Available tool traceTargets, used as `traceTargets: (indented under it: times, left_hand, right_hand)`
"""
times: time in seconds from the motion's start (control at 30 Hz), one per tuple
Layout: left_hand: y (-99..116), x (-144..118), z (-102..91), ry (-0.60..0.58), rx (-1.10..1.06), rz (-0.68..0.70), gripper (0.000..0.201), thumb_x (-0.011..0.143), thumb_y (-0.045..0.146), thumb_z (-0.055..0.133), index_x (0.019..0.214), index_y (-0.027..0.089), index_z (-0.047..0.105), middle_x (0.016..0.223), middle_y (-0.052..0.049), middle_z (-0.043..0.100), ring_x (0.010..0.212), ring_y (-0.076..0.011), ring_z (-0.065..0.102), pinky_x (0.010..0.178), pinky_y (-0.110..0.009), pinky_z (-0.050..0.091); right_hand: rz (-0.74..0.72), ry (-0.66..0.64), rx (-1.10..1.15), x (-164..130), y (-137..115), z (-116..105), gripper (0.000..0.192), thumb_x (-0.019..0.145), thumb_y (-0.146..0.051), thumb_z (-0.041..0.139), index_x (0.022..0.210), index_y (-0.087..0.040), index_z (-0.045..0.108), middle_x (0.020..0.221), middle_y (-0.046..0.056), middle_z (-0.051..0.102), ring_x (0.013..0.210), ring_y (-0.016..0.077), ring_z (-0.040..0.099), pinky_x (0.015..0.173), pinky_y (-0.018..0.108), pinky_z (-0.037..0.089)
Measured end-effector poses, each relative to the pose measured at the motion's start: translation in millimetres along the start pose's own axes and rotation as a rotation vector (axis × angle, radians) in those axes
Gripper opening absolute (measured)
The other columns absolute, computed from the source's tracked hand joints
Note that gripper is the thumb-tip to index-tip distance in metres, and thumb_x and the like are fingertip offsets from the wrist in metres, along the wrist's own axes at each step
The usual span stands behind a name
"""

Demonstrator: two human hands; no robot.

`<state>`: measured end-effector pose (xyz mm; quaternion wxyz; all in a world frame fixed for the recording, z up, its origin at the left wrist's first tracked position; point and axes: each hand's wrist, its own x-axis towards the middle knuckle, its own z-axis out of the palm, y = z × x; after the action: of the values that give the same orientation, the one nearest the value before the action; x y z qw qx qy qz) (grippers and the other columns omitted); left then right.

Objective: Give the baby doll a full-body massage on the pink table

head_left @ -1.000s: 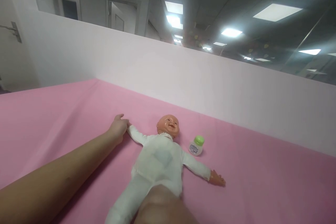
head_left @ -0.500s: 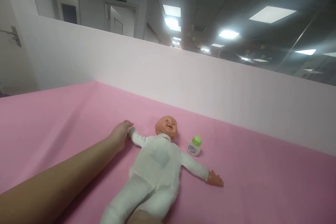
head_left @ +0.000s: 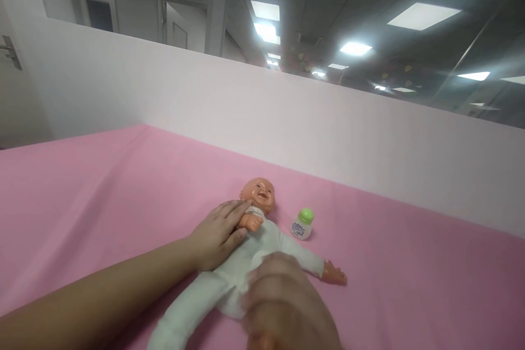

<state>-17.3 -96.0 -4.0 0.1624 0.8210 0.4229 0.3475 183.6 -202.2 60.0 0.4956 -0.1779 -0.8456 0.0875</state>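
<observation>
- A baby doll (head_left: 262, 240) in a white suit lies on its back on a pink sheet (head_left: 102, 186), head toward the white partition (head_left: 287, 115).
- The left hand (head_left: 217, 232) rests on the doll's shoulder and chest, fingers loosely closed around the doll's arm, which is folded across the chest with its small hand beside the chin.
- The right hand (head_left: 283, 298) is blurred and close to the camera, lying over the doll's belly and hips; I cannot tell whether it grips the suit or only rests on it.
- The doll's other arm lies stretched out to the side on the sheet.
- A small white bottle (head_left: 302, 224) with a green cap stands upright just beside the doll's head, apart from both hands.
</observation>
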Motion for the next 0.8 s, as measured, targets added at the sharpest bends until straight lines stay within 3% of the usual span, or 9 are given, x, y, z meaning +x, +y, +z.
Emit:
traceTargets:
  times: [0.1, 0.2, 0.37, 0.53, 0.63, 0.73, 0.8]
  left_hand:
    - [-2, 1, 0.9, -0.040, 0.105, 0.046, 0.063, 0.100, 0.047, 0.051, 0.158, 0.026, 0.037, 0.160, -0.010, 0.044, 0.149, -0.0355, 0.035, 0.122, -0.057, 0.026]
    - [-1, 2, -1.6, -0.056, 0.149, 0.074, 0.063, 0.100, 0.046, 0.051, 0.159, 0.026, 0.037, 0.160, -0.009, 0.044, 0.148, -0.0344, 0.036, 0.122, -0.056, 0.026]
    - [4, 1, -4.0, -0.034, 0.110, 0.058, 0.057, 0.099, 0.043, 0.054, 0.153, 0.027, 0.047, 0.153, -0.010, 0.052, 0.140, -0.0332, 0.045, 0.119, -0.053, 0.033]
    - [1, 3, -2.5, 0.015, -0.038, -0.042, 0.056, 0.097, 0.049, 0.055, 0.149, 0.026, 0.053, 0.146, -0.010, 0.059, 0.135, -0.0337, 0.050, 0.116, -0.050, 0.037]
    - [-5, 7, -4.1, 0.072, -0.242, -0.132, 0.052, 0.094, 0.052, 0.060, 0.141, 0.029, 0.061, 0.139, -0.008, 0.065, 0.129, -0.0339, 0.056, 0.113, -0.048, 0.040]
    - [-20, 13, -7.4, 0.215, -0.497, -0.265, 0.052, 0.090, 0.058, 0.063, 0.131, 0.027, 0.067, 0.127, -0.009, 0.071, 0.122, -0.0342, 0.060, 0.107, -0.047, 0.046]
    - [-34, 19, -10.4, 0.378, -0.635, -0.402, 0.054, 0.085, 0.064, 0.066, 0.120, 0.023, 0.069, 0.113, -0.010, 0.073, 0.111, -0.0332, 0.064, 0.097, -0.044, 0.051]
  right_hand:
    - [0.022, 0.186, -0.022, 4, 17, 0, 0.028, 0.080, -0.035, 0.075, 0.098, -0.026, 0.056, 0.082, 0.004, 0.062, 0.081, 0.0255, 0.064, 0.079, 0.046, 0.057]
    - [0.140, 0.079, -0.091, -2, 42, 5, 0.024, 0.080, -0.030, 0.071, 0.098, -0.023, 0.055, 0.086, 0.005, 0.061, 0.081, 0.0237, 0.060, 0.075, 0.042, 0.054]
    - [0.348, 0.066, -0.138, -17, 71, 15, 0.022, 0.072, -0.025, 0.068, 0.086, -0.023, 0.051, 0.081, 0.002, 0.058, 0.075, 0.0213, 0.055, 0.069, 0.038, 0.050]
    - [0.268, 0.068, -0.117, -17, 64, 12, 0.024, 0.073, -0.025, 0.069, 0.092, -0.022, 0.053, 0.085, 0.003, 0.059, 0.078, 0.0219, 0.056, 0.071, 0.038, 0.050]
    - [0.197, 0.062, -0.084, -12, 52, 10, 0.027, 0.073, -0.027, 0.070, 0.094, -0.023, 0.053, 0.086, 0.004, 0.061, 0.078, 0.0221, 0.057, 0.070, 0.038, 0.050]
    - [0.155, 0.049, -0.030, -6, 39, 10, 0.032, 0.072, -0.035, 0.075, 0.092, -0.023, 0.054, 0.082, 0.003, 0.059, 0.075, 0.0219, 0.058, 0.069, 0.038, 0.052]
    - [0.133, -0.012, -0.024, -4, 29, 11, 0.032, 0.072, -0.041, 0.078, 0.086, -0.024, 0.055, 0.074, 0.001, 0.057, 0.070, 0.0205, 0.058, 0.067, 0.038, 0.052]
